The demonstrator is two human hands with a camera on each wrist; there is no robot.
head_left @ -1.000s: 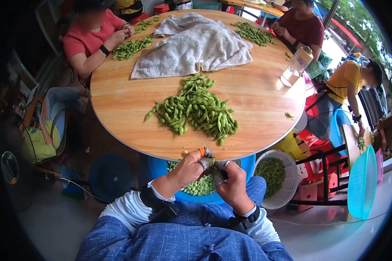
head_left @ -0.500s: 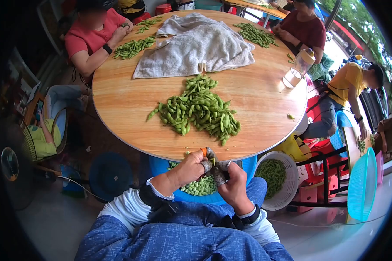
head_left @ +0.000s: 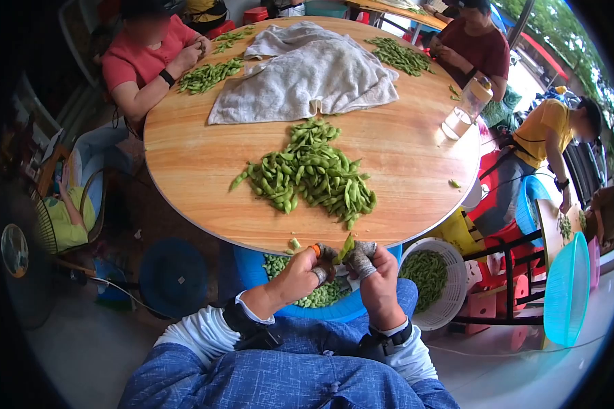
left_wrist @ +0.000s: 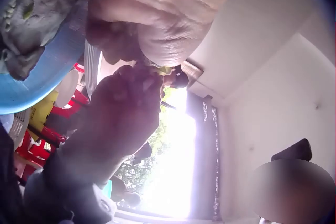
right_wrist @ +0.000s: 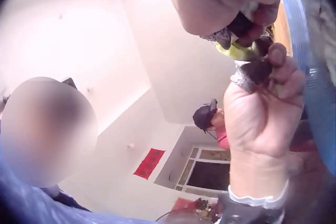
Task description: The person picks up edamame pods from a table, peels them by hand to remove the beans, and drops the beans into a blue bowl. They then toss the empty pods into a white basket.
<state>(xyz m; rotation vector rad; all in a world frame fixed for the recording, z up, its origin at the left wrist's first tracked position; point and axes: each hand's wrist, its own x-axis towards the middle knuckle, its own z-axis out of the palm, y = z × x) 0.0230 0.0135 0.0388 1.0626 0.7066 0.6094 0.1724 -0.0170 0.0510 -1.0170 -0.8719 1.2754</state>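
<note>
Just off the near table edge in the head view, my left hand and right hand pinch one green soybean pod between them. The pod also shows between both hands' fingertips in the right wrist view. Grey wrapping covers several fingertips, and an orange band circles one left finger. Beneath the hands stands a blue basin holding pale shelled soybeans, partly hidden by the hands. In front of me on the table lies a heap of soybean pods.
A round wooden table carries a grey towel, a clear bottle and more pod piles. To my right, a white basket holds pods. People sit around the table, and one in yellow leans over at the right.
My hands have drawn slightly apart, the right one shifting right and up. The pod, mostly covered before, now shows upright between the fingers. The heap on the table looks unchanged.
</note>
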